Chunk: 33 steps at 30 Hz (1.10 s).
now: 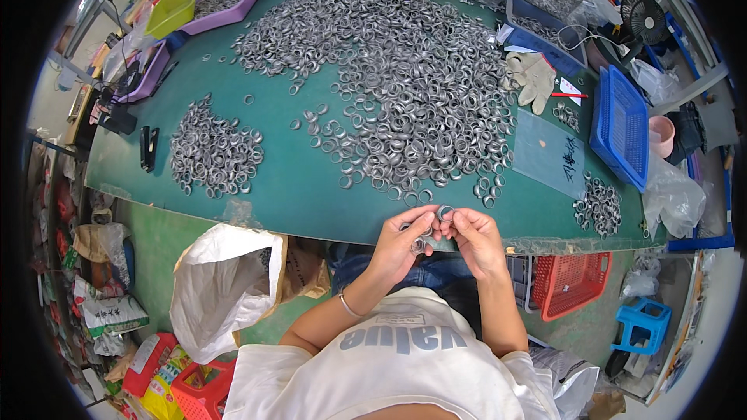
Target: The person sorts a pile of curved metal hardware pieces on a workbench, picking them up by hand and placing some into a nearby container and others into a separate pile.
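Note:
At the table's near edge my hands are close together. My left hand (398,245) is closed around a few grey metal rings (418,246), which show between its fingers. One metal ring (444,213) stands tilted between both hands, pinched by the fingertips of my right hand (478,239). Just beyond the hands spreads a large heap of similar rings (420,93). A smaller ring pile (214,148) lies to the left, and another small ring pile (598,208) sits by the right edge. How many rings my left hand holds is hidden.
The green table (288,194) carries a black stapler-like tool (149,148), a work glove (533,78), a clear plastic sheet (548,154) and blue baskets (622,128). Trays and bags line the far side. Below are an open white sack (222,288) and a red basket (572,284).

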### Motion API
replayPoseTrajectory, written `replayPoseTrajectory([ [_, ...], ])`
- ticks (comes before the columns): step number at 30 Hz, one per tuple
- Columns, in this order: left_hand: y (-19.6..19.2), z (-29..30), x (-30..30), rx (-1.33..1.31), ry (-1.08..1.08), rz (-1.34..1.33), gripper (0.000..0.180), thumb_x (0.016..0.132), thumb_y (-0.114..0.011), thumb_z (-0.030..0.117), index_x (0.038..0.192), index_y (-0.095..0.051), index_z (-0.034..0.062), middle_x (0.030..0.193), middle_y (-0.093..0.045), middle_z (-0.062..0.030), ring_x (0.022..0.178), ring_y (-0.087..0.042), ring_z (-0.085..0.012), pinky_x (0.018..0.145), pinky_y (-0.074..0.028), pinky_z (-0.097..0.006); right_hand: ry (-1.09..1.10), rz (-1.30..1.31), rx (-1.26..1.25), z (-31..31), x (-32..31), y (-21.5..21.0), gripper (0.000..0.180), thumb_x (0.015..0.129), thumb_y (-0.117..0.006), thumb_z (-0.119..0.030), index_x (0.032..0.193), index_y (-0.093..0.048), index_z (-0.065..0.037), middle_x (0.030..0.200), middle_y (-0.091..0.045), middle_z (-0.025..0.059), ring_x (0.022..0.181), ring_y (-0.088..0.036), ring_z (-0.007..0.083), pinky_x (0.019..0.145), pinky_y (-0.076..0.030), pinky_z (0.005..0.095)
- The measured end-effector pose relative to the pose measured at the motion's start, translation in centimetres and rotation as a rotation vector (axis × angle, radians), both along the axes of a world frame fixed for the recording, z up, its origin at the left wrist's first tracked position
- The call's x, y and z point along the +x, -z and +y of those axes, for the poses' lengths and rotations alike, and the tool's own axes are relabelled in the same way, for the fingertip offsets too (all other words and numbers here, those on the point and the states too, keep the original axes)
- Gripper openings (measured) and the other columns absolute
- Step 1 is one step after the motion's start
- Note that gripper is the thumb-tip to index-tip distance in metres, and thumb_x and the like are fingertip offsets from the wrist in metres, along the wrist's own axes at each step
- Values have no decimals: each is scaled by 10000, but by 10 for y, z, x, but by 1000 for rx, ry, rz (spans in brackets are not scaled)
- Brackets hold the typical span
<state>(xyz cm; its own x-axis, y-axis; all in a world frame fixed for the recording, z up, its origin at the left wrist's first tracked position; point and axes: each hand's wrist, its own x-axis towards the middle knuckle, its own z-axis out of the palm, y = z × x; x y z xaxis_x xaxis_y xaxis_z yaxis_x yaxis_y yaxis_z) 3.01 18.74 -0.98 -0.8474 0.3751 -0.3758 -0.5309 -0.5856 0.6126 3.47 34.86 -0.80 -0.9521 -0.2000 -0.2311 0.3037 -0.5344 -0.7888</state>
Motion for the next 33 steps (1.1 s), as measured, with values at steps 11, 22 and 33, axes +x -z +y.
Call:
replayPoseTrajectory([
  [11, 1, 0, 5, -49, 32, 105, 323, 882, -605, 189, 1133, -573, -12, 908, -608, -50, 749, -558, -99, 509, -439, -219, 232, 791, 1263, -18, 10, -33, 93, 718, -655, -27, 809, -645, -44, 749, -582, 29, 726, -546, 223, 690, -379, 343],
  [22, 0, -5, 1, 85, 175, 173, 353, 910, -559, 205, 1173, -518, -28, 860, -580, -58, 725, -537, -106, 488, -408, -198, 165, 787, 1058, -8, 12, -36, 126, 706, -671, -8, 830, -654, -25, 795, -608, 73, 758, -575, 228, 722, -411, 330],
  [33, 1, -3, 0, 169, 28, -47, 210, 906, -548, 192, 1029, -576, 25, 831, -574, -68, 720, -554, -151, 450, -386, -201, 435, 518, 1786, 34, -5, 10, 154, 694, -714, -101, 798, -621, -37, 871, -567, 77, 886, -490, 279, 740, -342, 375],
])
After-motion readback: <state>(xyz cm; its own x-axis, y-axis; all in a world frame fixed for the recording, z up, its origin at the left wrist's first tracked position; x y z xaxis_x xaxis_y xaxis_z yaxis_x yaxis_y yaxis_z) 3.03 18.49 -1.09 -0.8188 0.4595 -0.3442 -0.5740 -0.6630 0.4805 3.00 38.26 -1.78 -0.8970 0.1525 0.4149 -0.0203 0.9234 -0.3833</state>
